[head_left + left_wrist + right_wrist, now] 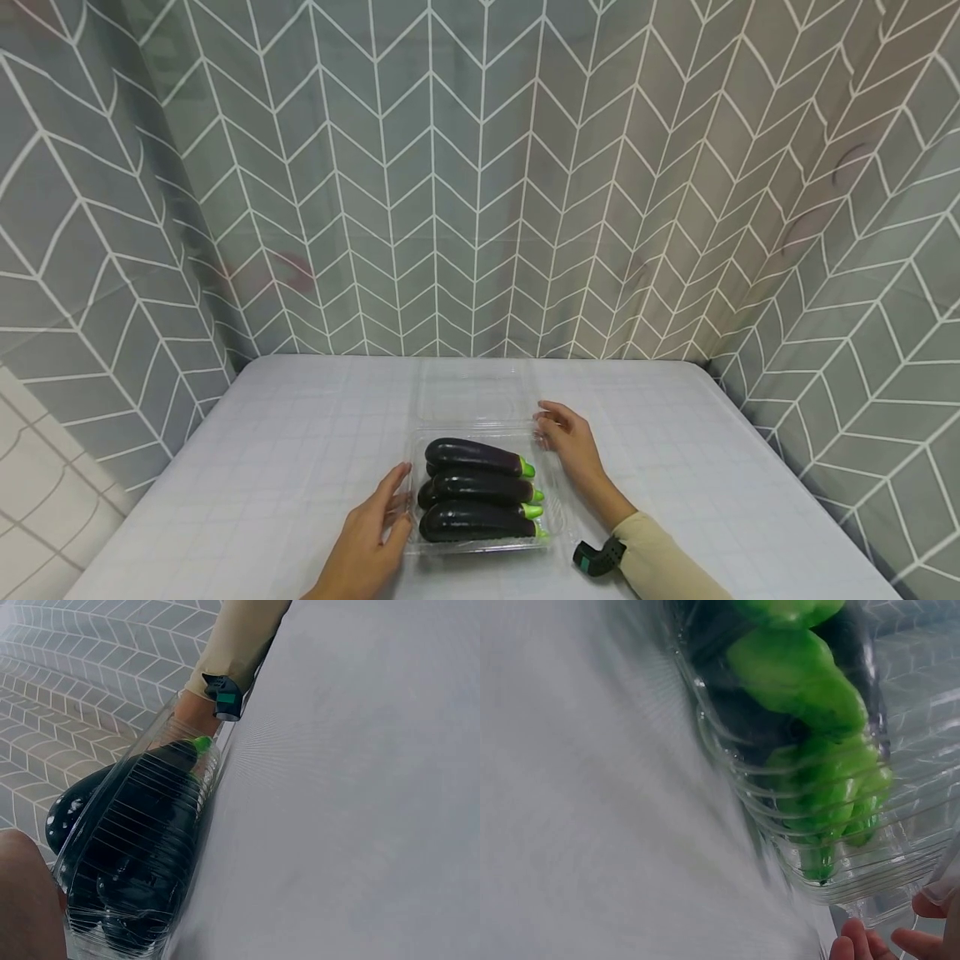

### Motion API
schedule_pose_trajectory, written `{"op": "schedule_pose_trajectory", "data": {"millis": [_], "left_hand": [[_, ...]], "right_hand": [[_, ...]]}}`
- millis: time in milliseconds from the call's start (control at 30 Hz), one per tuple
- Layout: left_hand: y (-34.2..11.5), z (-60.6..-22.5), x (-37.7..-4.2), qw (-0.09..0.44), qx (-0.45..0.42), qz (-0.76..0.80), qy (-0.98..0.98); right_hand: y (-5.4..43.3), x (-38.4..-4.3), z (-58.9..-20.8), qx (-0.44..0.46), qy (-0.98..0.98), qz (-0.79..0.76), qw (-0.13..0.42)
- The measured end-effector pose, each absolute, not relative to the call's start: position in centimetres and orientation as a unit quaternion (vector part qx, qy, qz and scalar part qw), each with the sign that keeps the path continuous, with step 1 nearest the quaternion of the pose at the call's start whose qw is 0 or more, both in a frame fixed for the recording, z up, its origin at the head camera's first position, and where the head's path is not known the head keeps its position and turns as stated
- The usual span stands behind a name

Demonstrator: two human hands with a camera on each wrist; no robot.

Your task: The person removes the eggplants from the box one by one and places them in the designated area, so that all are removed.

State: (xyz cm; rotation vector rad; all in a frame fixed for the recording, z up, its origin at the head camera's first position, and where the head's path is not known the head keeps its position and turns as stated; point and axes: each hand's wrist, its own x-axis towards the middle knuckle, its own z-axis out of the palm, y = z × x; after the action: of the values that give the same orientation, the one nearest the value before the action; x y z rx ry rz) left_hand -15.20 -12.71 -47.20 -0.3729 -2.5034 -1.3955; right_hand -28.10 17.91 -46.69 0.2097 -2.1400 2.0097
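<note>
Several glossy dark purple eggplants (480, 485) with green stem ends lie side by side in a clear plastic clamshell box (553, 512). Its transparent lid (474, 392) is folded back onto the table, away from the person. At the box's left wall is the left hand (369, 525), its fingers loosely bent and fingertips right at the rim. The right hand (573, 442) reaches to the far right corner by the hinge, fingers extended at the lid's edge. The right wrist view shows those fingertips (853, 930) close beneath the ribbed corner, near the green stems (817, 765).
A white cloth with a faint grid covers the table (300, 433). Grey curtains (450, 183) with white chevron lines surround it at the back and sides. A black band with a small device (598, 557) sits at the right wrist, by a beige sleeve (663, 558).
</note>
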Motion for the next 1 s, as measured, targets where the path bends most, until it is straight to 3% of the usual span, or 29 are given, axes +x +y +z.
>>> {"op": "schedule_pose_trajectory", "data": {"millis": [300,500,667,800,1000], "left_hand": [[-13.0,-47.4,-15.3,0.138,-0.134,-0.49,-0.85],[-13.3,-47.6,-15.5,0.118,-0.125,-0.495,-0.852],[-13.6,-47.6,-15.6,0.122,-0.134,-0.497,-0.849],[-13.7,-47.8,-15.8,0.138,-0.15,-0.495,-0.845],[-13.8,-48.0,-16.1,0.15,-0.166,-0.486,-0.845]], "right_hand": [[17.9,-28.0,-46.7,0.056,-0.727,0.678,0.093],[17.8,-28.0,-46.7,0.038,-0.738,0.666,0.097],[18.3,-27.8,-46.2,0.047,-0.811,0.553,0.185],[18.5,-26.9,-45.3,0.119,-0.835,0.465,0.27],[17.7,-24.5,-43.9,0.281,-0.817,0.407,0.296]]}}
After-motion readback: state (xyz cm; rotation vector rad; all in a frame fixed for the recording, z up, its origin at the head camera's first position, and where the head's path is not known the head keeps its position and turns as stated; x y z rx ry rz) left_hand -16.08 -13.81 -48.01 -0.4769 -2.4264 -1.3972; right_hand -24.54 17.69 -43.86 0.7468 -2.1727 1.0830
